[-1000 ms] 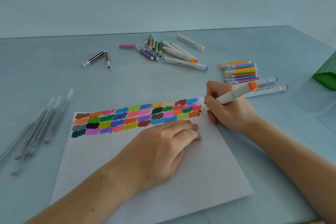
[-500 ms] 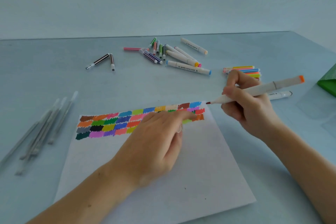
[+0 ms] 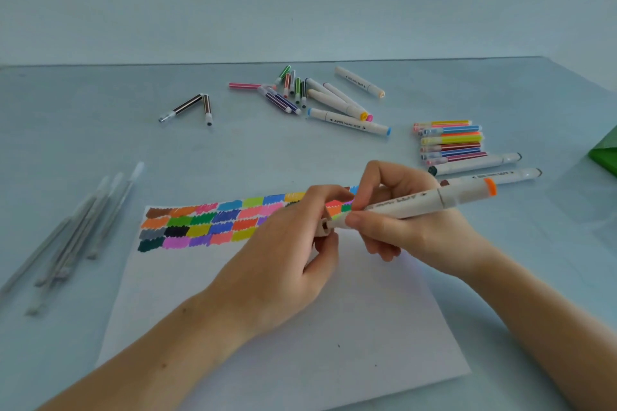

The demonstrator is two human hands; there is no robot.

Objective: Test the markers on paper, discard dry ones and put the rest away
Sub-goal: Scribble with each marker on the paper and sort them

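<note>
Capping time: above the paper (image 3: 277,337), the right hand (image 3: 410,227) grips the white marker (image 3: 414,203) by its barrel while the left hand (image 3: 287,253) pinches the cap (image 3: 322,227) at its tip. Next it needs a straight push home, then sorting among the markers to the right.

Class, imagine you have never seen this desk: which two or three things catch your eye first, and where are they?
First, the block of bright colour swatches across the top of the white paper in the middle. Next, the two hands over it: the right hand holds a white marker with an orange end, while the left hand holds a cap at its tip. Loose markers lie scattered behind.
</note>
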